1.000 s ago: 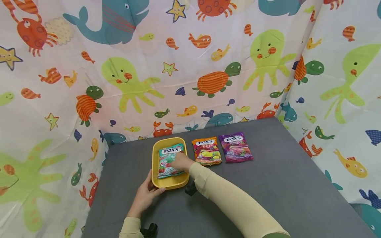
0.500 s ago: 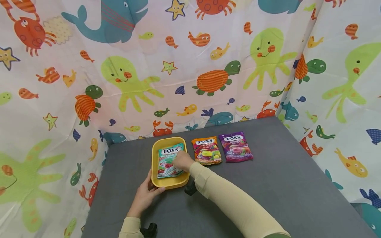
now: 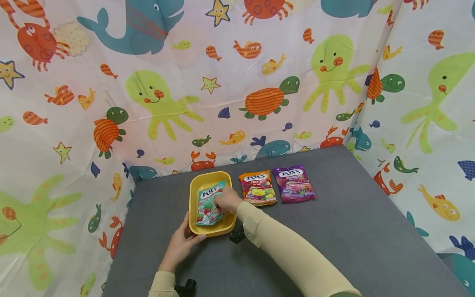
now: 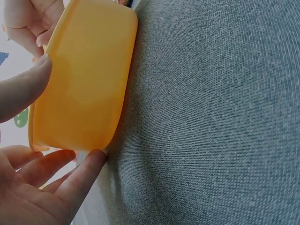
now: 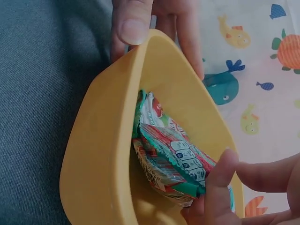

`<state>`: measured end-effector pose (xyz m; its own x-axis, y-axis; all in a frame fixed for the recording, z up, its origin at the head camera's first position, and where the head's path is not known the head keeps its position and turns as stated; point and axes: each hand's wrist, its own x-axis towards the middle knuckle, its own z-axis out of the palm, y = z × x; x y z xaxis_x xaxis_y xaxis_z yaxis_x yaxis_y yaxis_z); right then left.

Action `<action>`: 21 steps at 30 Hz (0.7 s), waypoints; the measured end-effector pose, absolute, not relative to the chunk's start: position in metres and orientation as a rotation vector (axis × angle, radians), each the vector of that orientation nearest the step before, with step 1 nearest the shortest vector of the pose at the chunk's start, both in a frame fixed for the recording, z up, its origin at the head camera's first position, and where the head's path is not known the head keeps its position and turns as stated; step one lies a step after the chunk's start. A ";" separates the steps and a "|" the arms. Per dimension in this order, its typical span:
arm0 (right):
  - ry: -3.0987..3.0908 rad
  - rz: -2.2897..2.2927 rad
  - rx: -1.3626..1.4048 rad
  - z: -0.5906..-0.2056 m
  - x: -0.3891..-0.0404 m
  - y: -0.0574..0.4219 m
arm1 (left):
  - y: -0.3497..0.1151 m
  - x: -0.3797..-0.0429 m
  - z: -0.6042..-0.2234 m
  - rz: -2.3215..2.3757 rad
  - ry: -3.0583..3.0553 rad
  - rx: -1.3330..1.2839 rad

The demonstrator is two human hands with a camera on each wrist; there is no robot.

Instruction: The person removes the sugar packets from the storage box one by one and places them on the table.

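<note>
A teal Fox's candy bag (image 3: pixel 206 208) lies inside a small yellow tub (image 3: pixel 212 232) on the grey table. My right hand (image 3: pixel 226 201) reaches into the tub and pinches the bag by its right edge. In the right wrist view, the thumb and a finger meet at the end of the bag (image 5: pixel 176 157), which is creased and folded. At the near left corner, my left hand (image 3: pixel 180 243) holds the tub. Its thumb presses the near wall while the fingers lie along the left side, as the left wrist view shows. The right fingertips are partly hidden in the head view.
Right of the tub lie an orange Fox's fruits bag (image 3: pixel 257 188) and a purple Fox's berries bag (image 3: pixel 294 184), side by side. A sea-animal curtain (image 3: pixel 230 82) hangs around the back and sides of the grey table (image 3: pixel 334 231).
The teal bag's right side has been drawn in and crumpled, and it now sits slightly tilted in the tub. My right fingers have closed on its edge. The left hand and tub stay put.
</note>
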<state>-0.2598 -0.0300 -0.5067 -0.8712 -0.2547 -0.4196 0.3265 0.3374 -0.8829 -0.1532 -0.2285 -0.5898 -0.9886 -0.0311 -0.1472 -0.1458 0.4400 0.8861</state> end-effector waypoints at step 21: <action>2.459 -1.226 -0.243 -0.513 -0.252 -0.039 | -0.218 -0.143 -0.565 1.606 2.569 -0.156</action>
<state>-0.2517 -0.0385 -0.5135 -0.9126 -0.3174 -0.2577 0.0148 0.6044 -0.7966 -0.1427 -0.2181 -0.5647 -0.9890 -0.0297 -0.1452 -0.1436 0.4357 0.8886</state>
